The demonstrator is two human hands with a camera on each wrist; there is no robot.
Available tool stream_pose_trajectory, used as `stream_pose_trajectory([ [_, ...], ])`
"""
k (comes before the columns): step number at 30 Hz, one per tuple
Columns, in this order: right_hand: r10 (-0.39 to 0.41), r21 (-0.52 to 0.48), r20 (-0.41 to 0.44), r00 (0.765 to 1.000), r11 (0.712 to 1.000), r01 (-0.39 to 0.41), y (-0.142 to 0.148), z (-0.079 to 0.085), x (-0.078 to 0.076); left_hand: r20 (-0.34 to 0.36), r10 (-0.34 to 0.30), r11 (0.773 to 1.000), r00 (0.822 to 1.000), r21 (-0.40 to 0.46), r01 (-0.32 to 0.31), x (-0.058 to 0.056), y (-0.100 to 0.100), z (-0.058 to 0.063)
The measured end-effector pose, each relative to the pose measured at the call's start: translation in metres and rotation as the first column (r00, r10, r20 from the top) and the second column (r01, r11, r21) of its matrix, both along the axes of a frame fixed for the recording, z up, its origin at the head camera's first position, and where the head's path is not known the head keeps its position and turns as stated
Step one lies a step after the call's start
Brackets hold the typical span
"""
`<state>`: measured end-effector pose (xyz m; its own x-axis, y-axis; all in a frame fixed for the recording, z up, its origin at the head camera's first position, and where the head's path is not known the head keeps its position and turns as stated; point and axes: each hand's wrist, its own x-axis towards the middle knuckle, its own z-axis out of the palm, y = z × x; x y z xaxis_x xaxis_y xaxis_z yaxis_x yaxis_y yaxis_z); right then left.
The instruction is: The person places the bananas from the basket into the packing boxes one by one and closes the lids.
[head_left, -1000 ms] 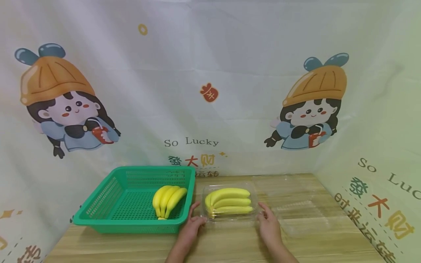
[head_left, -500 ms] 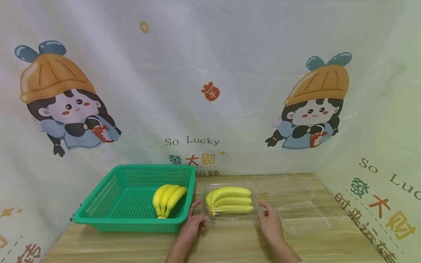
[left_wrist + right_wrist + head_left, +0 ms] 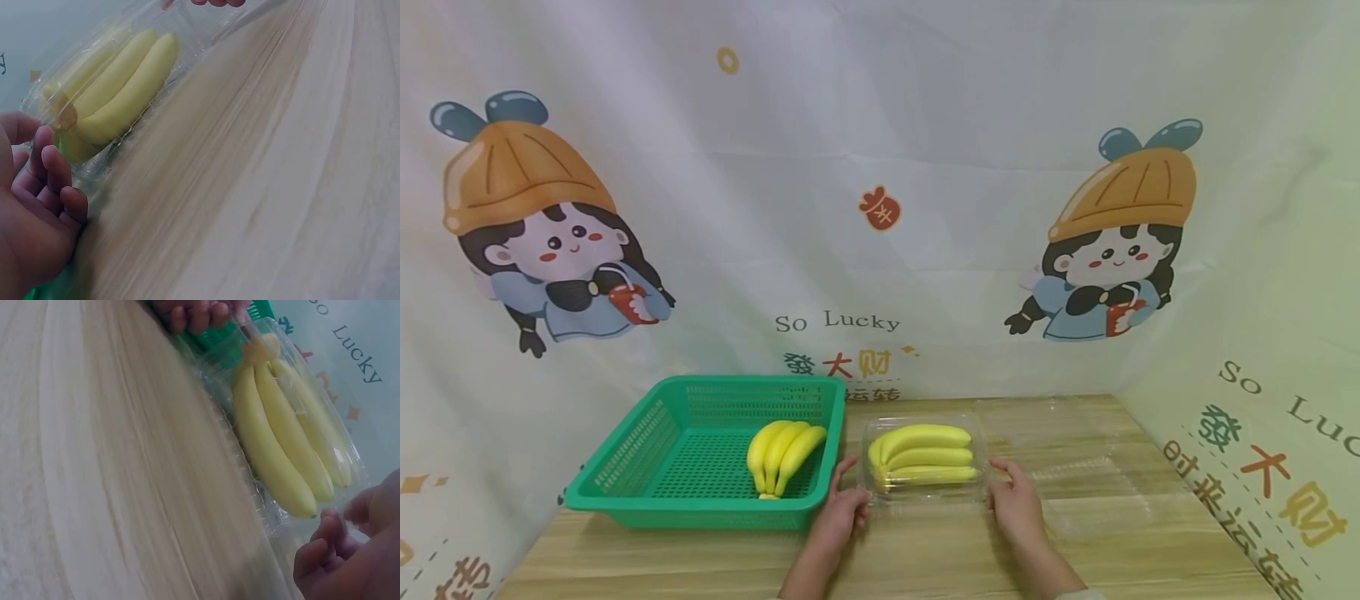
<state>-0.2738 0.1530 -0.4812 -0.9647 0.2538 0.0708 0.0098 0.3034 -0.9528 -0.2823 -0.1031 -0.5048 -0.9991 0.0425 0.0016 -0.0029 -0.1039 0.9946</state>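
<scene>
Left hand [image 3: 842, 510]: I pinch the near-left corner of the clear clamshell [image 3: 925, 497].
Right hand [image 3: 1019, 510]: I pinch its right edge.
Packed bananas [image 3: 928, 457]: inside the clamshell, right of the green basket [image 3: 692, 505].
Clamshell: barely shifted over the last second; my hold seems steady.

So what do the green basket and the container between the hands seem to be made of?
Green basket: probably moulded plastic with a faint satin sheen, judging by its regular perforations and smooth rim.
Container: likely thin, glossy clear plastic; bananas show through it and light glints along its edges.
</scene>
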Motion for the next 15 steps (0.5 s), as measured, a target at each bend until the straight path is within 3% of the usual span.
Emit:
stream_pose_trajectory([
  [8,-0.052,-0.074,-0.008,0.999,0.996,0.051,-0.0050,-0.0028,-0.0018,0.026,-0.004,1.000,1.000,0.027,0.003,-0.0018,0.0003,-0.0049],
  [15,-0.071,-0.091,-0.040,0.997,0.994,0.067,-0.0073,-0.0052,-0.0084,0.035,0.110,0.994,0.993,-0.003,-0.110,0.0007,0.0071,-0.0050],
])
